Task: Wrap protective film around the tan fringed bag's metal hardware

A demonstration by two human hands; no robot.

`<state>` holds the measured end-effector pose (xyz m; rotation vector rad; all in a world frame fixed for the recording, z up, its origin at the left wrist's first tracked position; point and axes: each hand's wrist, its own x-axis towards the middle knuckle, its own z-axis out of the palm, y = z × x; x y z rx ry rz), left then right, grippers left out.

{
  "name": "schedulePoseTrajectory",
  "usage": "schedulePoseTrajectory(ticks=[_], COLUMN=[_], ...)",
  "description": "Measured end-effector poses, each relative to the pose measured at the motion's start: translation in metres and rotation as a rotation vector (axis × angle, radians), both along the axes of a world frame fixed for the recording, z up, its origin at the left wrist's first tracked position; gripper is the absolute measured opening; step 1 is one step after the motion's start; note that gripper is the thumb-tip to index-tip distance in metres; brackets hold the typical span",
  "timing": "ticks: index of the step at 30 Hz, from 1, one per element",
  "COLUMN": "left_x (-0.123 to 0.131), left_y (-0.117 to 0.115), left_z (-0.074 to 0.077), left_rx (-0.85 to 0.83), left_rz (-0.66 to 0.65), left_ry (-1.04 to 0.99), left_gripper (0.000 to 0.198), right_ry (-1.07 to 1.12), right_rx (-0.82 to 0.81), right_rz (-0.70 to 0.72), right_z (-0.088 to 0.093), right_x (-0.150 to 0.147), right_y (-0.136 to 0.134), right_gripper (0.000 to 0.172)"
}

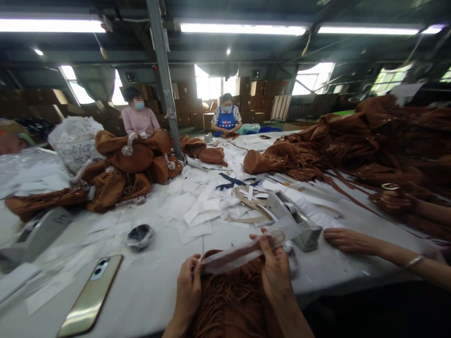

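Note:
A brown bag strap (234, 257) covered by a translucent white wrapping strip (216, 264) stretches between my hands. My left hand (189, 284) pinches its left end. At the other end my right hand (274, 263) grips the wrapped strap, thumb on top, near a pale ring or buckle (279, 234) showing through the wrap. Below the strap lies a brown fringed bag (229, 300) at the table edge, partly hidden by my hands and forearms. A grey tape dispenser (294, 220) stands just beyond my right hand.
White paper sheets (200, 206) litter the table (165, 281). A phone (92, 293), a black tape roll (140, 236) and another dispenser (38, 234) lie left. Brown bags are piled left (120, 173) and right (327, 141). A co-worker's hands (347, 240) reach in from the right; two people sit opposite.

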<state>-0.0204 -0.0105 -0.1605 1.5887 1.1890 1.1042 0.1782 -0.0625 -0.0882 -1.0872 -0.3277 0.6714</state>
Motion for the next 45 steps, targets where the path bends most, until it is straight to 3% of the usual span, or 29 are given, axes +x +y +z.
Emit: schedulePoseTrajectory(ticks=[12, 21, 24, 26, 28, 30, 33, 36, 40, 45], left_x=[-0.004, -0.008, -0.007, 0.000, 0.011, 0.026, 0.044, 0.051, 0.049, 0.049], left_y=[0.003, 0.005, 0.007, 0.006, 0.004, 0.000, -0.006, -0.012, -0.017, -0.020], left_z=[-0.003, -0.002, 0.016, 0.037, 0.062, 0.085, 0.107, 0.111, 0.107, 0.113], left_rx=[-0.045, -0.089, 0.010, 0.105, 0.151, 0.160, 0.167, 0.111, 0.072, 0.039], left_rz=[-0.040, -0.066, 0.061, 0.053, -0.125, -0.404, -0.695, -0.740, -0.646, -0.584], left_ry=[-0.046, 0.003, 0.044, 0.053, 0.038, 0.008, 0.086, 0.124, 0.052, -0.051], left_gripper=[0.029, 0.031, 0.030, 0.036, 0.048, 0.062, 0.064, 0.056, 0.055, 0.032], right_ry=[-0.088, -0.185, -0.166, -0.165, -0.220, -0.311, -0.447, -0.491, -0.389, -0.267], right_rx=[-0.001, 0.007, -0.010, -0.045, -0.065, -0.067, -0.093, -0.130, -0.138, -0.072], right_rz=[0.015, 0.059, 0.093, 0.139, 0.198, 0.253, 0.292, 0.346, 0.393, 0.360], right_z=[-0.003, 0.005, 0.005, 0.006, 0.010, 0.018, 0.027, 0.023, 0.010, 0.004], right_x=[-0.004, -0.008, -0.011, -0.016, -0.023, -0.028, -0.029, -0.025, -0.024, -0.024], right_y=[-0.003, -0.013, -0.017, -0.020, -0.023, -0.025, -0.029, -0.035, -0.039, -0.042], right_gripper=[0.045, 0.042, 0.041, 0.040, 0.038, 0.037, 0.037, 0.040, 0.049, 0.054])
